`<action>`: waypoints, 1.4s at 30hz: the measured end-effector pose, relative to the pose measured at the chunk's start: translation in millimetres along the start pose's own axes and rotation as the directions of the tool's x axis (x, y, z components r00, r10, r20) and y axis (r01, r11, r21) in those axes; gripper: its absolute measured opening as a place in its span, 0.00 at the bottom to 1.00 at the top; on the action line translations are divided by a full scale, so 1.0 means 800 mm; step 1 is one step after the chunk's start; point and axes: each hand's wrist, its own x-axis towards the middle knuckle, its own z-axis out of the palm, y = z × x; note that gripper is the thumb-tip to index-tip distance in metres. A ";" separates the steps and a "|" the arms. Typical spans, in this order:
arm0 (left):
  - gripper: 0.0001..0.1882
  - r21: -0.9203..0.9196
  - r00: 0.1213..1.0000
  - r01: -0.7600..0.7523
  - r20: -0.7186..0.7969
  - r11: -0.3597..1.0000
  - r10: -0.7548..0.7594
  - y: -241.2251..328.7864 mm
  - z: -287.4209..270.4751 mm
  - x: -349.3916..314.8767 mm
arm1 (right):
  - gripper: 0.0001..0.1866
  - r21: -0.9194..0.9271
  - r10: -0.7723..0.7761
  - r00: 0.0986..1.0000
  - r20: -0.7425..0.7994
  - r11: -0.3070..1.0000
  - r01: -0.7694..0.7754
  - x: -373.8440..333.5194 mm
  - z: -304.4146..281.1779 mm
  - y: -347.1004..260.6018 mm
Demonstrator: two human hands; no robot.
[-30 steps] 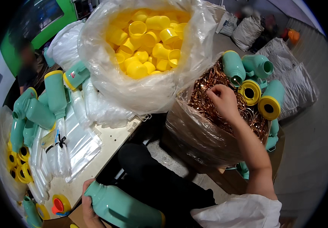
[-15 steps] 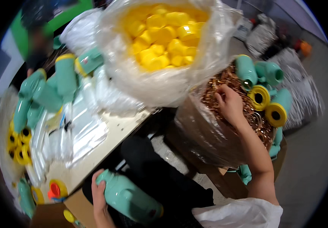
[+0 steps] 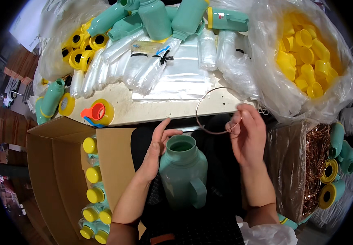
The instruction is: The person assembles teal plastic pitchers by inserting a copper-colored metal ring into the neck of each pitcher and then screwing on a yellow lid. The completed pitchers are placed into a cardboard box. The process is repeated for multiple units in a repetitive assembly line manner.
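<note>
A green plastic jug (image 3: 180, 175) with a side handle stands upright on my lap, its round mouth uncovered. My left hand (image 3: 155, 153) is at the left of the jug's neck, fingers stretched and apart; whether it touches the jug is hard to tell. To the right of the neck, my right hand (image 3: 250, 134) pinches a thin copper-coloured wire ring (image 3: 197, 111), raised beyond the jug's mouth near the table edge. A plastic-lined container at the right holds a heap of similar copper rings (image 3: 316, 163).
Across the table (image 3: 123, 102) lie clear plastic bags (image 3: 180, 77) and several green jugs (image 3: 154, 20). A big bag of yellow caps (image 3: 307, 53) is at the right. A cardboard box (image 3: 53, 163) with yellow-capped bottles is at the left. A red-orange piece (image 3: 98, 110) sits near the table edge.
My right hand has left the heap of copper rings and come over my lap with one ring. The jug, tilted in my left hand before, now stands upright, and that hand has opened. The view has turned.
</note>
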 end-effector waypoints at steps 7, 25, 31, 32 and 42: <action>0.35 0.103 0.994 -0.007 0.108 0.995 -0.004 -0.003 0.006 0.003 | 0.12 -0.416 0.319 0.939 0.128 0.877 -0.241 -0.031 -0.002 0.053; 0.33 0.292 0.935 0.108 -0.354 0.950 0.002 -0.005 0.041 -0.046 | 0.23 -0.279 0.357 0.914 0.192 0.913 -0.298 -0.077 0.009 0.080; 0.32 0.173 0.917 0.152 -0.393 0.973 -0.073 -0.001 0.046 -0.044 | 0.22 -0.210 0.410 0.900 0.150 0.902 -0.376 -0.075 0.012 0.083; 0.32 0.215 0.930 0.150 -0.363 0.965 -0.064 -0.007 0.039 -0.047 | 0.22 -0.205 0.409 0.900 0.153 0.904 -0.376 -0.076 0.011 0.083; 0.30 0.267 0.923 0.149 -0.383 0.952 -0.037 -0.007 0.046 -0.051 | 0.17 -0.283 0.342 0.927 0.153 0.914 -0.291 -0.080 0.003 0.083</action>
